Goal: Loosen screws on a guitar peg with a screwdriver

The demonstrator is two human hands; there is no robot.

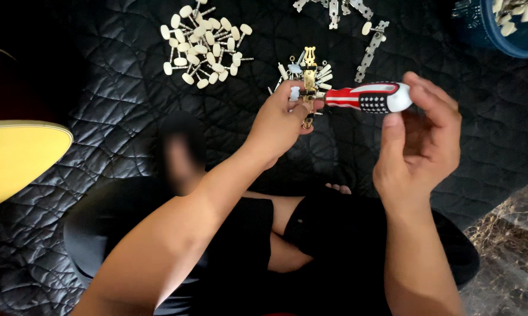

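My left hand grips a gold metal tuner plate with cream knobs, held upright above my lap. In my right hand, fingertips pinch the white end of a red, white and black screwdriver. The screwdriver lies level, its tip against the side of the plate. My legs are crossed below, in dark clothing.
A pile of several cream-knobbed tuner pegs lies on the black quilted mat at upper left. Silver tuner strips lie at the top. A blue bowl with parts sits top right. A yellow curved surface is at left, stone floor at lower right.
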